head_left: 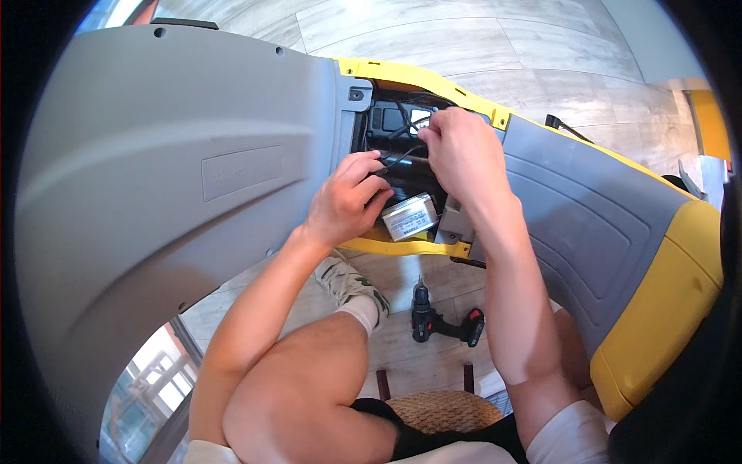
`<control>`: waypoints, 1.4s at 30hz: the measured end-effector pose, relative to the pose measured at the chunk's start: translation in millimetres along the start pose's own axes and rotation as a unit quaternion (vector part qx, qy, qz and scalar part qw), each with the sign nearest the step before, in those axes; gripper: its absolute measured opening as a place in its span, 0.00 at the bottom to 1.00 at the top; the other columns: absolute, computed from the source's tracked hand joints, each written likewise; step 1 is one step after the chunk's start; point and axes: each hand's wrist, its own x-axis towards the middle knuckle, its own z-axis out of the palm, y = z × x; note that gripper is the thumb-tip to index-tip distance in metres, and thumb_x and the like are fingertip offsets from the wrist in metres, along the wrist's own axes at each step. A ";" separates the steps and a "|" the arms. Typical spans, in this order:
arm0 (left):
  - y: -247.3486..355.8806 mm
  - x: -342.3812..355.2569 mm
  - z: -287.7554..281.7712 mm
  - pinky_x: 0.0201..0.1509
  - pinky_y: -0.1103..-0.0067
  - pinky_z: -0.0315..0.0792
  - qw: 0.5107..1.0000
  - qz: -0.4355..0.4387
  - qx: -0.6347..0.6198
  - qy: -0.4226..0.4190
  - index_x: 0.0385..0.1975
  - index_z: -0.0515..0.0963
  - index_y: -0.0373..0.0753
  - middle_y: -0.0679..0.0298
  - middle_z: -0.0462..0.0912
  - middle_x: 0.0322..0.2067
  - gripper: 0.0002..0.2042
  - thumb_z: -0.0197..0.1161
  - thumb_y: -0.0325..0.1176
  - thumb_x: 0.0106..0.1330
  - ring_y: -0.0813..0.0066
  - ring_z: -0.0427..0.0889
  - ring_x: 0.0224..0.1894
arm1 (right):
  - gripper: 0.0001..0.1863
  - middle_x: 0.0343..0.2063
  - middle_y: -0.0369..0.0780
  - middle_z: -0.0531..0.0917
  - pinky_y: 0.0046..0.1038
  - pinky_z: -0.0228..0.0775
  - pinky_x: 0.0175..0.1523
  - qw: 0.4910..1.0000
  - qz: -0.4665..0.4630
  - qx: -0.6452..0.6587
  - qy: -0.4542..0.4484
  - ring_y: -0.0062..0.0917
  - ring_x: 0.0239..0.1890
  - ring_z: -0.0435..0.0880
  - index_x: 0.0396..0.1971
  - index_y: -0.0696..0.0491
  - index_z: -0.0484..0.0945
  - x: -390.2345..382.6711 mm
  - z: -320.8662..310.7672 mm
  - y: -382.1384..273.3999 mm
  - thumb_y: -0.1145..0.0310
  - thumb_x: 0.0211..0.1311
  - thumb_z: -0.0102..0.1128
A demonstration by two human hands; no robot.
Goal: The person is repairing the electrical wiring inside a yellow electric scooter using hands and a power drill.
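Observation:
Both my hands work in an opening of a large grey and yellow vehicle body (255,155). My right hand (469,155) is closed in a pinch at the right of the opening, with a thin black cable (406,157) running from its fingertips. At the left edge my left hand (352,195) curls its fingers round the other end of that cable; its grip is partly hidden. Below the cable, a silver metal box with a white label (410,217) lies tilted in the opening. More dark wires run behind my fingers.
A black cordless drill (433,315) stands on the light plank floor (433,31) below the opening. Yellow trim (417,247) edges the opening, and a ribbed grey panel (587,209) spreads to its right. A woven stool seat (440,411) shows under me.

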 end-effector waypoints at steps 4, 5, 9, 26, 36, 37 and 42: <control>1.5 1.4 -1.5 0.58 0.61 0.79 1.000 -0.001 -0.013 0.003 0.33 0.82 0.35 0.56 0.84 0.43 0.10 0.77 0.23 0.54 0.49 0.83 0.55 | 0.13 0.30 0.52 0.85 0.46 0.77 0.45 1.000 -0.006 -0.021 -0.006 0.51 0.39 0.85 0.31 0.59 0.86 -13.9 -8.4 0.9 0.64 0.68 0.64; 1.3 1.4 -1.2 0.58 0.62 0.79 1.000 0.003 -0.009 0.005 0.33 0.82 0.35 0.56 0.84 0.43 0.10 0.77 0.23 0.54 0.49 0.83 0.55 | 0.13 0.31 0.52 0.86 0.46 0.78 0.46 1.000 -0.014 -0.017 0.000 0.50 0.39 0.86 0.31 0.59 0.86 -16.9 -10.1 1.4 0.64 0.68 0.63; -1.4 -0.3 -3.9 0.55 0.64 0.79 0.997 0.023 -0.062 0.026 0.34 0.82 0.35 0.55 0.86 0.46 0.09 0.75 0.24 0.57 0.51 0.85 0.51 | 0.12 0.31 0.52 0.87 0.46 0.80 0.47 0.997 -0.016 -0.040 -0.061 0.49 0.39 0.88 0.30 0.57 0.87 -18.9 -21.3 7.0 0.66 0.68 0.62; 2.6 -1.0 -7.7 0.47 0.70 0.78 0.986 0.120 -0.046 -0.107 0.31 0.80 0.38 0.60 0.87 0.47 0.11 0.77 0.32 0.58 0.60 0.85 0.46 | 0.20 0.35 0.47 0.87 0.42 0.79 0.49 0.987 -0.034 -0.054 -0.150 0.47 0.41 0.87 0.51 0.56 0.86 -10.7 -34.2 -8.9 0.78 0.55 0.68; 1.4 -6.4 -7.9 0.43 0.70 0.72 0.982 0.120 0.018 -0.147 0.36 0.83 0.44 0.65 0.84 0.39 0.10 0.75 0.38 0.60 0.64 0.82 0.42 | 0.11 0.42 0.49 0.85 0.44 0.79 0.52 0.990 -0.094 0.059 -0.091 0.49 0.45 0.86 0.44 0.59 0.87 -10.0 44.4 -24.2 0.72 0.65 0.62; 0.9 -6.7 -7.4 0.43 0.70 0.72 0.981 0.118 0.021 -0.152 0.37 0.84 0.44 0.65 0.84 0.39 0.10 0.75 0.38 0.60 0.64 0.82 0.42 | 0.10 0.41 0.49 0.85 0.45 0.79 0.51 0.991 -0.083 0.060 -0.089 0.49 0.44 0.86 0.42 0.59 0.87 -12.7 48.6 -21.7 0.71 0.66 0.62; -1.7 -8.4 -3.9 0.43 0.69 0.72 0.983 0.106 0.004 -0.151 0.35 0.83 0.43 0.65 0.84 0.37 0.10 0.75 0.37 0.58 0.62 0.82 0.40 | 0.12 0.34 0.50 0.84 0.47 0.77 0.43 0.993 -0.043 0.082 -0.068 0.49 0.38 0.85 0.32 0.59 0.82 -22.1 52.8 -15.0 0.64 0.67 0.65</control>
